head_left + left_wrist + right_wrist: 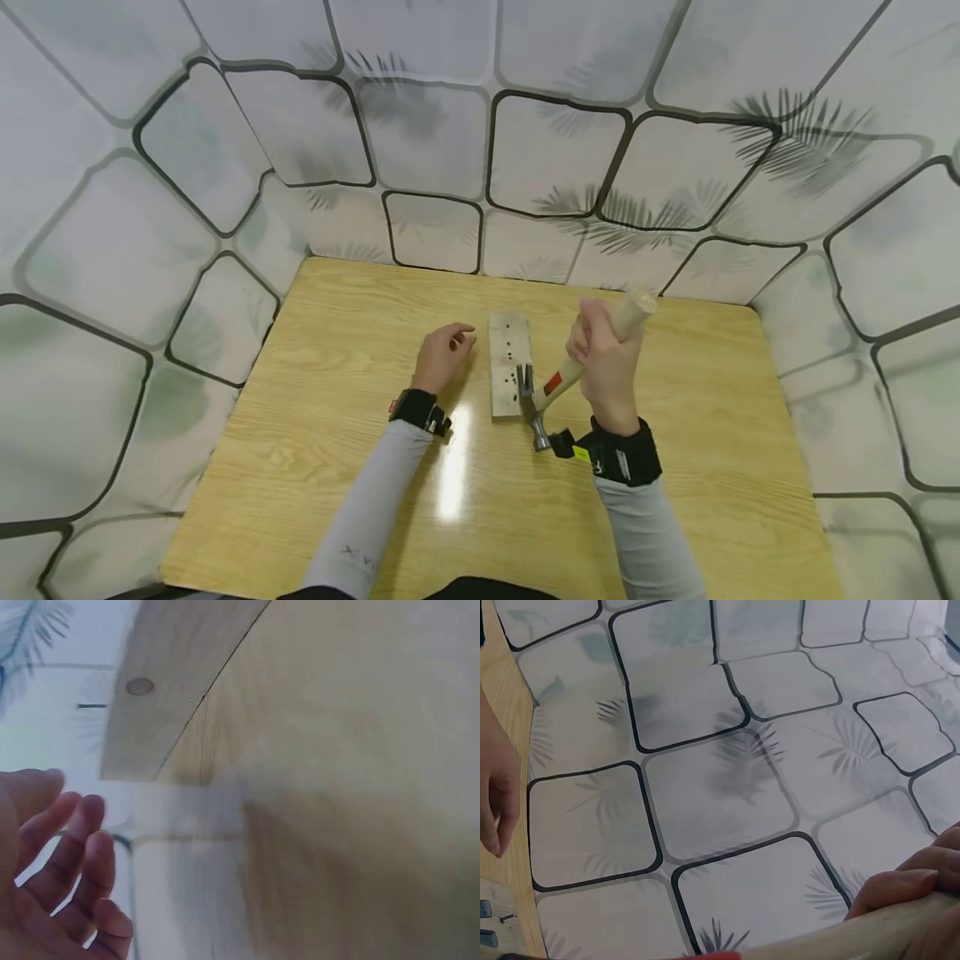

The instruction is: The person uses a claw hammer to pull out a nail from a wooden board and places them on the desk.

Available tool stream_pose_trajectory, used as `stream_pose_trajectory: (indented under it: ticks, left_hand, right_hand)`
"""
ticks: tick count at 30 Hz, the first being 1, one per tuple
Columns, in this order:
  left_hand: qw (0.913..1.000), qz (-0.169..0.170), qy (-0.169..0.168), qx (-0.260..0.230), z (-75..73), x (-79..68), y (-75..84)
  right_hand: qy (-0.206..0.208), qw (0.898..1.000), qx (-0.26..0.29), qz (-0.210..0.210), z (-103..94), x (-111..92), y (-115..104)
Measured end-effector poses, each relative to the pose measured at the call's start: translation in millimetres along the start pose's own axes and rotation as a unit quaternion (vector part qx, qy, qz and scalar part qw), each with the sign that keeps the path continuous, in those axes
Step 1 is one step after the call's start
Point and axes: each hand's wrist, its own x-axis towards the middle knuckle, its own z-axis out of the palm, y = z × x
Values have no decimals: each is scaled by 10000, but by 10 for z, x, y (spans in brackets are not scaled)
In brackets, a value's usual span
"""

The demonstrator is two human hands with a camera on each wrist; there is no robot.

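Observation:
A pale wooden board [509, 333] with several small dark spots along it lies lengthwise on the table. My right hand [609, 367] grips the wooden handle of a claw hammer [553, 383]; the handle's butt end points up and away. The metal head hangs over the board's right edge, claw toward the board. In the right wrist view, a small nail [508, 919] sticks up from the board beside the claw tips. Just left of the board is my left hand [444, 357], its fingers loosely curled around nothing. In the left wrist view, that hand [64, 877] is apart from the board's side [161, 660].
The light wood-grain table [330, 350] reaches out on both sides of the board. White walls [435, 233] patterned with dark outlines and leaves close in the table's back and sides. A black strap with a small camera [626, 454] sits on each wrist.

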Motion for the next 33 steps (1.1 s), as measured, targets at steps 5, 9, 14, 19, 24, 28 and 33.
stream_pose_trajectory:
  ticks: [5, 9, 14, 19, 24, 28, 33]
  left_hand:
    - [9993, -130, 126, 340, 230, 384, 77]
    - [9971, -276, 243, 668, 334, 573, 106]
    - [9945, -159, 366, 971, 445, 705, 50]
    - [9786, 717, 872, 1720, 552, 784, -46]
    - [9618, 1218, 1051, 2213, 570, 806, -101]
    - [9701, 1125, 907, 1951, 560, 794, -129]
    - [9772, 1017, 760, 1704, 570, 794, -148]
  right_hand:
    - [160, 9997, -163, 63, -28, 6, 36]
    - [146, 9995, -207, 171, -39, 6, 64]
    - [202, 9991, -279, 252, -27, 50, 102]
    - [277, 9983, -382, 343, -7, 127, 137]
    - [224, 9978, -466, 424, 3, 206, 196]
    - [135, 9963, -620, 586, 16, 307, 275]
    - [190, 9916, -981, 825, 47, 490, 413]
